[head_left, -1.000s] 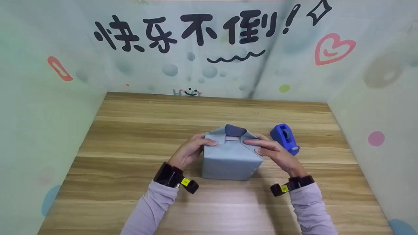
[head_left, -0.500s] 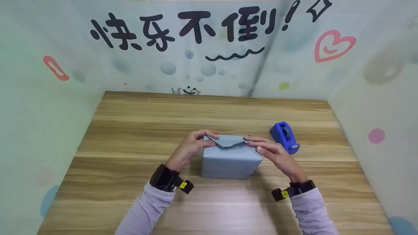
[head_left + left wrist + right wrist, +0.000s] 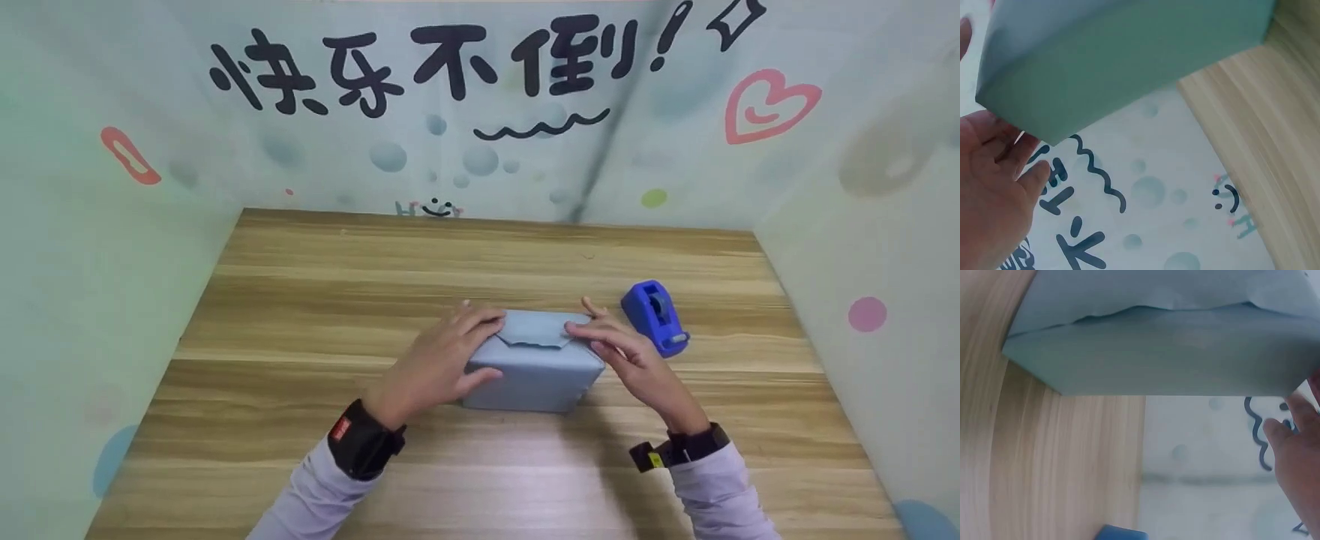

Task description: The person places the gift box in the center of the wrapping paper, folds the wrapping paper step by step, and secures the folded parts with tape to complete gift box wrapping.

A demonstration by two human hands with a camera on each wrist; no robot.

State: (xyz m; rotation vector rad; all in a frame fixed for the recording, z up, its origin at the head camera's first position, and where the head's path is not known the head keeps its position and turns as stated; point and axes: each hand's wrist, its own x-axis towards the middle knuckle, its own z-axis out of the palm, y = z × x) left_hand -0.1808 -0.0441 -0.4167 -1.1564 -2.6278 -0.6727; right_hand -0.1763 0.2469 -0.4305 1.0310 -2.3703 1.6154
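Observation:
A box wrapped in light blue paper [image 3: 529, 388] stands on the wooden table between both hands. Across its top lies a folded paper flap [image 3: 536, 330], its tip toward the near edge. My left hand [image 3: 439, 364] rests on the left end, fingers over the top and thumb along the front face. On the right, my right hand [image 3: 634, 356] touches the flap with an extended fingertip, its thumb near the right corner. The right wrist view shows a paper seam along a side of the wrapped box [image 3: 1174, 354]; the left wrist view shows a smooth face [image 3: 1129, 67].
A blue tape dispenser [image 3: 654, 319] stands on the table just beyond the right hand. The wooden tabletop [image 3: 300, 285] ends at a printed backdrop [image 3: 300, 157] at the rear, with pale panels on both sides.
The flap, raised one second ago over a gap in the top, has folded down flat toward the front. The left hand has turned palm-down over the box's left end; the right has shifted slightly.

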